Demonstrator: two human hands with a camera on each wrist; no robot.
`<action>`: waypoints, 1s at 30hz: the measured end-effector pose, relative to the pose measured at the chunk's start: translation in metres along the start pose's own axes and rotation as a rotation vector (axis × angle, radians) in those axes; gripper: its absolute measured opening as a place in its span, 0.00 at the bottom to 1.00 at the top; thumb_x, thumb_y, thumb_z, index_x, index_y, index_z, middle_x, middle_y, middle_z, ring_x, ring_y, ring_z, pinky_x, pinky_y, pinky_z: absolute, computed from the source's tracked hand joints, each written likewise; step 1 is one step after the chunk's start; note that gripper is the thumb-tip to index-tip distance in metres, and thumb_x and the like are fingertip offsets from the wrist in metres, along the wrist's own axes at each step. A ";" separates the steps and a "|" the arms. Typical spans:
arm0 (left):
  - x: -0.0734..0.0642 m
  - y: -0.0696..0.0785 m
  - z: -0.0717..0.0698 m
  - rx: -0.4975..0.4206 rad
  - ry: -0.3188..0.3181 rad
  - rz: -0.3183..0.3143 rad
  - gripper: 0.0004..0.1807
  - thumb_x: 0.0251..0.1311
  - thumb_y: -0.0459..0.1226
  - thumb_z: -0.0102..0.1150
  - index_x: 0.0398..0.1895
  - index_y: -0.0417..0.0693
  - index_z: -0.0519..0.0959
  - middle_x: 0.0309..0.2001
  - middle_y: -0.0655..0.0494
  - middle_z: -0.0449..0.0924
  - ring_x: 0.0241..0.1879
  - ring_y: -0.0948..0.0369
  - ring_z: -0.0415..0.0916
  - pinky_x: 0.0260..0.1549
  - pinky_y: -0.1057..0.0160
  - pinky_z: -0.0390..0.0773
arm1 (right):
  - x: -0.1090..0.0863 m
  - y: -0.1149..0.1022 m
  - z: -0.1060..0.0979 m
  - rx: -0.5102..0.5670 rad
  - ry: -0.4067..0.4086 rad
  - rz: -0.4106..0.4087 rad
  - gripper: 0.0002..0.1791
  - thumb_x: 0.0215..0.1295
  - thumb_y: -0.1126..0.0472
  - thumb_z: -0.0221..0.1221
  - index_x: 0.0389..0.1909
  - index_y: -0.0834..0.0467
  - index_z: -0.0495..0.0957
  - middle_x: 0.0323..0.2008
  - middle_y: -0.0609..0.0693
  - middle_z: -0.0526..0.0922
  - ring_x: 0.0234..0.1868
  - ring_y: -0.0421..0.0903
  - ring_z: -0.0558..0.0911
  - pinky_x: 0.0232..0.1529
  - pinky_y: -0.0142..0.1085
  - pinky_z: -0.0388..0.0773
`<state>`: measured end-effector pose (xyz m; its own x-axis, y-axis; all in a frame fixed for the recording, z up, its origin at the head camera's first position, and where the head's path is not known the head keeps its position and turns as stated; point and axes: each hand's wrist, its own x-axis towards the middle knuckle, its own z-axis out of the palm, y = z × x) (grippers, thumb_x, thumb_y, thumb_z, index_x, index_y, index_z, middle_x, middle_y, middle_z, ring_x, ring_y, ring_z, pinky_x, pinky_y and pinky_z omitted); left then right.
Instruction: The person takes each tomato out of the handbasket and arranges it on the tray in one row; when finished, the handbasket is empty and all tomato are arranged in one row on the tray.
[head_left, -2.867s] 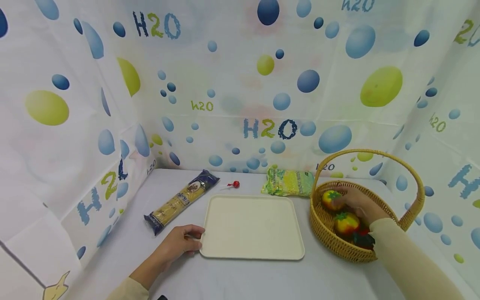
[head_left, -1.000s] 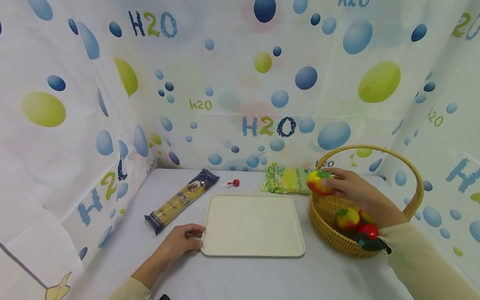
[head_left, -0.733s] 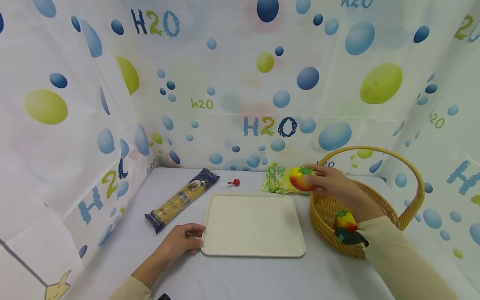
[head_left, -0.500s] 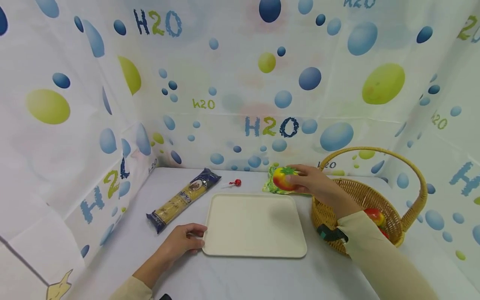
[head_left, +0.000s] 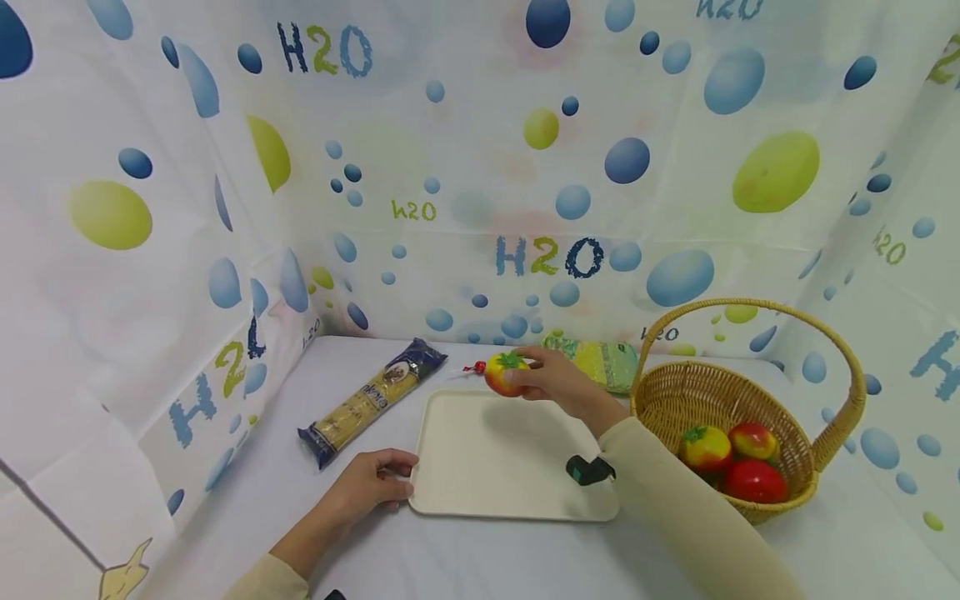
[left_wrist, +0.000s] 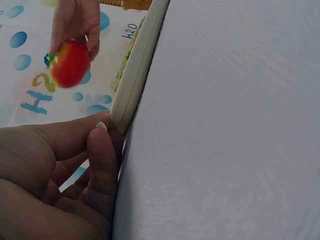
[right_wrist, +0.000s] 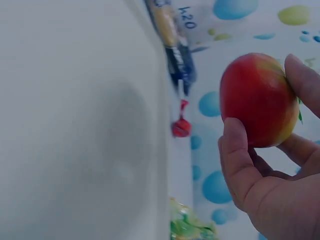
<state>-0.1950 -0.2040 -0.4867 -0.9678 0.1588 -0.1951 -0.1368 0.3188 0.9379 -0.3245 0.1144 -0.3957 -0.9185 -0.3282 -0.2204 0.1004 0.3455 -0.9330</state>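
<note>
My right hand [head_left: 558,382] holds a red-and-yellow fruit with a green leafy top [head_left: 504,377], raised over the far edge of a cream tray [head_left: 495,467]. In the right wrist view, thumb and fingers curve round the fruit [right_wrist: 257,100]. The fruit's shadow falls on the tray. My left hand [head_left: 366,485] grips the tray's left edge; the left wrist view shows its bent fingers [left_wrist: 102,155] right at the rim. To the right stands a wicker basket [head_left: 671,396] with a tall handle. Inside are another leafy-topped fruit [head_left: 705,450] and two red ones [head_left: 756,482].
Behind the tray lie a lollipop [head_left: 480,367] with a red wrapper and a green-yellow packet [head_left: 600,362], partly hidden by my right hand. A pasta packet [head_left: 371,404] lies slanted at the back left. A patterned curtain [head_left: 450,167] closes off the back and sides.
My right hand has lifted the leafy-topped fruit out of the basket and carried it left, past the packet, to above the tray's far edge. My left hand keeps its place at the tray.
</note>
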 end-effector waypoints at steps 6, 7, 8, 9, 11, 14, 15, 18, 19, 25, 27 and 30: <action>0.001 0.003 -0.001 -0.001 0.003 -0.004 0.25 0.54 0.28 0.72 0.57 0.36 0.80 0.45 0.48 0.81 0.34 0.59 0.78 0.31 0.63 0.83 | 0.024 0.005 0.030 -0.026 0.028 0.056 0.39 0.62 0.49 0.71 0.72 0.53 0.69 0.60 0.58 0.76 0.52 0.53 0.81 0.51 0.38 0.84; 0.001 0.003 -0.002 0.001 0.005 -0.005 0.25 0.54 0.28 0.72 0.57 0.36 0.80 0.45 0.49 0.81 0.34 0.59 0.78 0.31 0.63 0.83 | 0.026 0.005 0.034 -0.029 0.026 0.061 0.39 0.62 0.49 0.71 0.72 0.53 0.70 0.59 0.58 0.76 0.51 0.53 0.81 0.51 0.37 0.84; 0.001 0.004 -0.001 0.001 0.008 -0.007 0.25 0.54 0.27 0.72 0.57 0.36 0.80 0.45 0.49 0.81 0.35 0.59 0.78 0.31 0.63 0.83 | 0.028 0.005 0.039 -0.036 0.024 0.055 0.39 0.62 0.49 0.71 0.71 0.54 0.70 0.59 0.58 0.77 0.50 0.52 0.81 0.50 0.37 0.84; 0.001 0.004 -0.001 0.004 0.009 -0.007 0.25 0.53 0.28 0.72 0.57 0.36 0.81 0.45 0.49 0.81 0.35 0.59 0.78 0.31 0.63 0.83 | 0.031 0.007 0.043 -0.041 0.025 0.050 0.38 0.62 0.49 0.71 0.71 0.54 0.71 0.58 0.58 0.77 0.49 0.52 0.81 0.49 0.37 0.84; 0.001 0.005 -0.001 0.003 0.006 -0.009 0.25 0.53 0.28 0.72 0.57 0.36 0.81 0.45 0.49 0.81 0.34 0.59 0.78 0.31 0.63 0.83 | 0.034 0.009 0.052 -0.053 0.028 0.043 0.38 0.62 0.49 0.71 0.71 0.55 0.71 0.57 0.58 0.78 0.48 0.52 0.81 0.47 0.36 0.84; 0.001 0.005 0.001 -0.005 -0.007 -0.007 0.25 0.53 0.28 0.72 0.57 0.36 0.80 0.45 0.49 0.81 0.34 0.59 0.78 0.32 0.63 0.83 | 0.039 0.014 0.064 -0.077 0.038 0.033 0.37 0.62 0.48 0.70 0.70 0.56 0.71 0.57 0.58 0.78 0.48 0.51 0.80 0.46 0.36 0.85; 0.001 0.006 0.001 -0.005 -0.011 -0.006 0.25 0.53 0.28 0.72 0.57 0.36 0.80 0.45 0.49 0.81 0.34 0.59 0.78 0.32 0.63 0.83 | 0.040 0.015 0.067 -0.087 0.042 0.036 0.37 0.62 0.48 0.70 0.70 0.56 0.72 0.58 0.57 0.77 0.49 0.51 0.80 0.46 0.36 0.85; 0.002 0.005 0.002 -0.007 -0.011 -0.001 0.25 0.53 0.27 0.72 0.57 0.36 0.80 0.45 0.49 0.81 0.34 0.59 0.78 0.31 0.63 0.83 | 0.043 0.018 0.077 -0.106 0.051 0.030 0.36 0.62 0.48 0.71 0.69 0.56 0.73 0.59 0.57 0.76 0.49 0.50 0.79 0.46 0.37 0.85; 0.002 0.005 0.002 -0.006 -0.009 0.002 0.25 0.53 0.27 0.72 0.57 0.35 0.80 0.45 0.49 0.81 0.34 0.59 0.78 0.31 0.63 0.83 | 0.045 0.019 0.080 -0.115 0.055 0.026 0.36 0.62 0.47 0.71 0.68 0.57 0.74 0.59 0.56 0.76 0.50 0.50 0.78 0.46 0.37 0.84; 0.000 0.001 0.001 -0.017 -0.008 0.000 0.26 0.52 0.27 0.71 0.58 0.35 0.80 0.44 0.49 0.81 0.34 0.59 0.78 0.31 0.64 0.83 | 0.052 0.022 0.097 -0.203 0.075 0.033 0.39 0.59 0.44 0.72 0.68 0.57 0.74 0.61 0.58 0.75 0.51 0.51 0.77 0.49 0.39 0.84; 0.000 0.000 0.001 -0.020 -0.011 0.003 0.26 0.52 0.27 0.71 0.58 0.35 0.80 0.44 0.49 0.81 0.34 0.59 0.78 0.31 0.63 0.83 | 0.053 0.023 0.100 -0.219 0.084 0.042 0.41 0.58 0.43 0.72 0.69 0.56 0.73 0.62 0.58 0.74 0.53 0.51 0.77 0.52 0.41 0.84; 0.000 0.000 -0.001 -0.018 -0.011 0.015 0.26 0.52 0.27 0.71 0.57 0.34 0.80 0.44 0.49 0.81 0.34 0.59 0.78 0.31 0.64 0.83 | 0.052 0.021 0.104 -0.219 0.094 0.040 0.41 0.59 0.42 0.72 0.70 0.56 0.72 0.63 0.58 0.75 0.55 0.52 0.78 0.55 0.42 0.83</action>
<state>-0.1951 -0.2050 -0.4862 -0.9676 0.1736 -0.1835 -0.1256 0.2994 0.9458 -0.3308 0.0127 -0.4563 -0.9480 -0.2311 -0.2190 0.0613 0.5426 -0.8378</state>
